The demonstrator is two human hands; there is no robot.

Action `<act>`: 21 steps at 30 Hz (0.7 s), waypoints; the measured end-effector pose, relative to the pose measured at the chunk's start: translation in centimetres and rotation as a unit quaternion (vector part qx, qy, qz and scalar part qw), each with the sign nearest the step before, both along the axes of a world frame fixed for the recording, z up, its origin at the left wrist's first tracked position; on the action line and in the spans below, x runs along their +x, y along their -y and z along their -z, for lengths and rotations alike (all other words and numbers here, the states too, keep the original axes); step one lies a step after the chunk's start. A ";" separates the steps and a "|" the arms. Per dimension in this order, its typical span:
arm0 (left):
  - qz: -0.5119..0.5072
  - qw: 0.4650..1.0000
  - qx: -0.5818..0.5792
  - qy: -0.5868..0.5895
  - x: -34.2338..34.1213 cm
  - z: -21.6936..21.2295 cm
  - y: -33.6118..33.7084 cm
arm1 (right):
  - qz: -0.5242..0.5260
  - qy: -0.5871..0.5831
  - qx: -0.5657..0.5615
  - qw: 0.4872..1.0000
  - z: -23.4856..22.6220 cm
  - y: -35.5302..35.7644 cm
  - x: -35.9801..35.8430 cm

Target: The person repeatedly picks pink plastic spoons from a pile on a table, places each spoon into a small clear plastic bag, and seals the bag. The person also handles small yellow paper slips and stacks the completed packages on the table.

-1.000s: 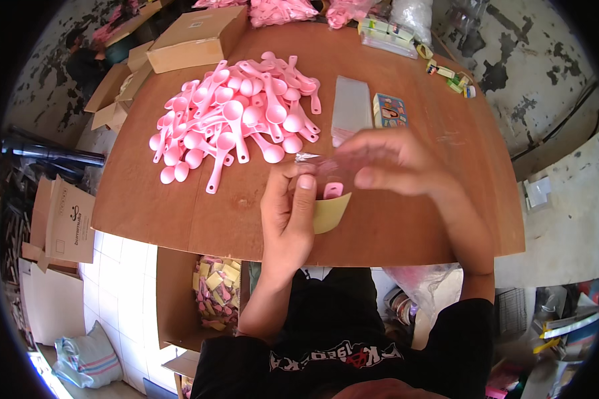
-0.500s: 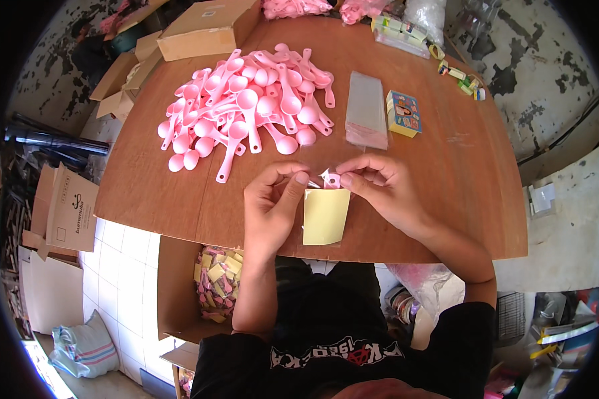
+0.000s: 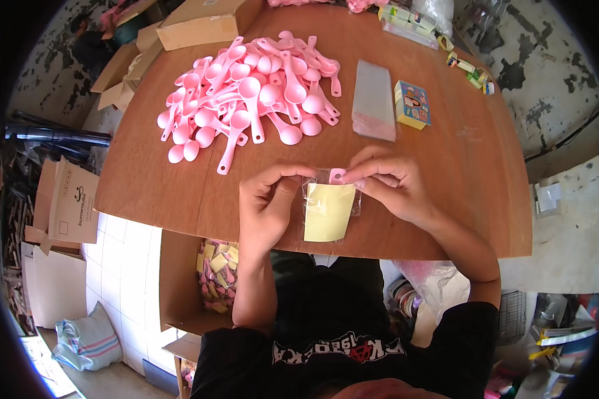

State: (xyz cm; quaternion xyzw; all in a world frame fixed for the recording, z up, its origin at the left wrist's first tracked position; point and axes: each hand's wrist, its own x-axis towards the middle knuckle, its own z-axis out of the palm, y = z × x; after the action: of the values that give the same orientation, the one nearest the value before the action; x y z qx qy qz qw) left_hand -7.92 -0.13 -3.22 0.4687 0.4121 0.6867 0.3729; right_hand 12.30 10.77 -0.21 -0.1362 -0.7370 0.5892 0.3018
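Observation:
My left hand [image 3: 266, 199] pinches the upper left corner of a small clear plastic bag [image 3: 356, 205] between thumb and forefinger. At the bag's upper right, my right hand [image 3: 396, 186] has its thumb and fingers closed, beside the pink handle end of a measuring spoon [image 3: 337, 175]. A plain yellow card [image 3: 327, 216] lies in the bag and hides the rest of that spoon. Beyond my hands, a large heap of pink measuring spoons [image 3: 249, 93] covers the table's left half. A stack of flat clear bags [image 3: 374, 100] lies beside a block of small printed cards [image 3: 412, 106].
The brown wooden table [image 3: 459, 193] has its near edge close to my body. Below it on the left, an open carton [image 3: 183, 279] holds packed spoons with yellow cards. Another cardboard box [image 3: 203, 23] stands at the far left, and tape rolls [image 3: 476, 78] sit at the far right.
The bag's clear edges now show spread around the yellow card. My hands have moved slightly apart at its top. A small white piece seen near the spoon handle no longer shows.

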 end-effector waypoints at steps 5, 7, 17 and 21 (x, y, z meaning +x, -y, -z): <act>0.021 0.999 -0.017 0.023 0.1 -0.8 0.2 | -0.011 -0.005 0.067 0.998 -0.3 -0.1 0.1; 0.006 0.999 -0.032 0.012 0.1 -0.7 0.2 | -0.017 -0.035 0.068 0.997 0.2 -0.1 -0.2; 0.121 0.978 -0.121 -0.122 -2.5 0.2 5.6 | -0.030 -0.010 0.142 0.989 -0.3 0.8 -0.3; 0.314 0.887 -0.137 -0.309 -6.8 2.1 9.2 | 0.136 0.113 0.298 0.938 0.0 -2.0 0.5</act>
State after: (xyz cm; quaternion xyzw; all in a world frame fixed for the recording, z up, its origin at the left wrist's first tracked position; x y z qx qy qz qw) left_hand -14.71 -9.28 -5.34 0.7063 0.4278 0.2905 0.4834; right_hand 12.81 12.81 -0.20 -0.2047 -0.8823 0.2767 0.3209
